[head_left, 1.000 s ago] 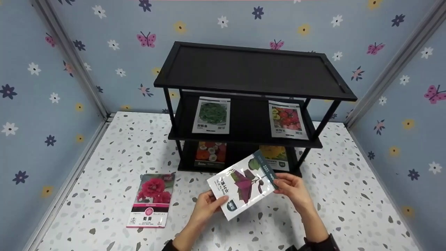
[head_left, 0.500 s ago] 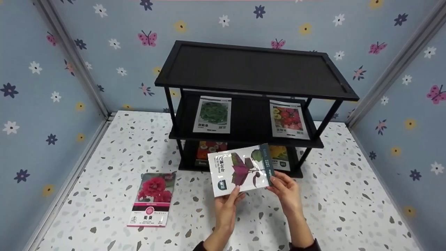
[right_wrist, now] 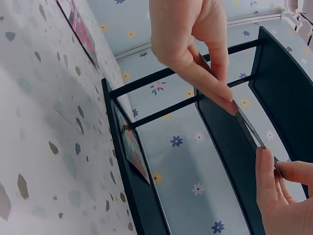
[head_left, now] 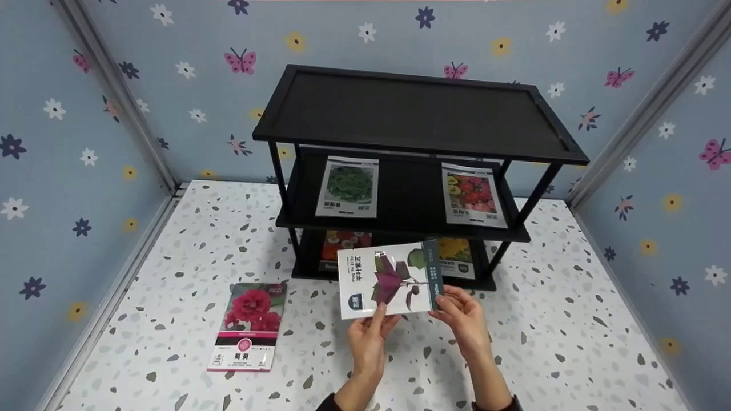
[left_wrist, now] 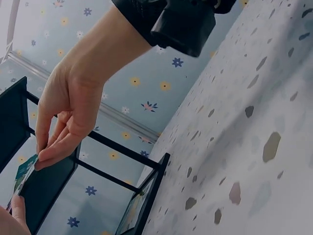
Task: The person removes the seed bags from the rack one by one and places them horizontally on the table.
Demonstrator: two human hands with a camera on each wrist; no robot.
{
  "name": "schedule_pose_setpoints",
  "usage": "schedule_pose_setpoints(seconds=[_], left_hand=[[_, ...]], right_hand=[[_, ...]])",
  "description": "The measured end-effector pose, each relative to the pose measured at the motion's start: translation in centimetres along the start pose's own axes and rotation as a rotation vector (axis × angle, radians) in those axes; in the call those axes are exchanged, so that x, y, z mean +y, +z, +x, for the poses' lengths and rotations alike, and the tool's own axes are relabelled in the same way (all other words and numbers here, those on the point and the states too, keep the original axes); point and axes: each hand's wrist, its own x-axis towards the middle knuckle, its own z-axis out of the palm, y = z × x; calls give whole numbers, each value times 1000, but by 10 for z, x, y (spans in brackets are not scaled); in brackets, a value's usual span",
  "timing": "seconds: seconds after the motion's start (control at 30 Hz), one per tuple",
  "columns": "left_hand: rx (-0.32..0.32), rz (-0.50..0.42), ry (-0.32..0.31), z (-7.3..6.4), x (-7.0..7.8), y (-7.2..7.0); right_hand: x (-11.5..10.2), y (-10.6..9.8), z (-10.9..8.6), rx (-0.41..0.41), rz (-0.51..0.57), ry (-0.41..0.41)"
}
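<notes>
A white seed packet (head_left: 394,279) with a purple-leaved plant and a dark green end strip is held up sideways in front of the black shelf rack (head_left: 417,114). The left hand (head_left: 368,342) pinches its lower left edge, thumb on the printed face. At the strip end, the right hand (head_left: 465,322) grips the right edge between thumb and fingers. The right wrist view shows the packet (right_wrist: 250,128) nearly edge-on between both hands, clear of the table. On the table to the left lies a second seed packet (head_left: 246,328) with pink flowers.
On the middle shelf lie a green-leaf packet (head_left: 348,188) at left and a red-and-yellow flower packet (head_left: 473,195) at right. The bottom shelf bears an orange-flower packet (head_left: 342,248) and a yellow-flower packet (head_left: 457,257). Patterned walls (head_left: 365,34) enclose the speckled table (head_left: 171,319).
Both hands have turned the held packet from a diagonal slant to nearly level and raised it slightly toward the rack. The left hand has shifted right and now grips from below.
</notes>
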Motion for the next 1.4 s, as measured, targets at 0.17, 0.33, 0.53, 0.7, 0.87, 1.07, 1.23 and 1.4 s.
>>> schedule_pose_setpoints(seconds=[0.17, 0.33, 0.53, 0.7, 0.87, 1.07, 1.23, 1.4], left_hand=[[-43, 79, -39, 6, 12, -5], [-193, 224, -21, -3, 47, 2], [-232, 371, -176, -32, 119, 37], [-279, 433, -252, -32, 134, 37], [-310, 459, -256, -30, 136, 35], [-249, 413, -173, -31, 127, 38], [-251, 303, -7, -34, 95, 34], [-105, 324, -86, -51, 87, 49]], right_hand=[[-9, -10, 3, -76, -162, 42], [-17, -22, 8, -114, -241, 65], [-21, -34, 14, -148, -282, 72], [-19, -39, 15, -202, -280, 66], [-16, -39, 15, -215, -260, 45], [-10, -32, 13, -131, -222, 1], [-1, -22, 8, -34, -167, -15], [11, -11, 1, 29, -80, -12]])
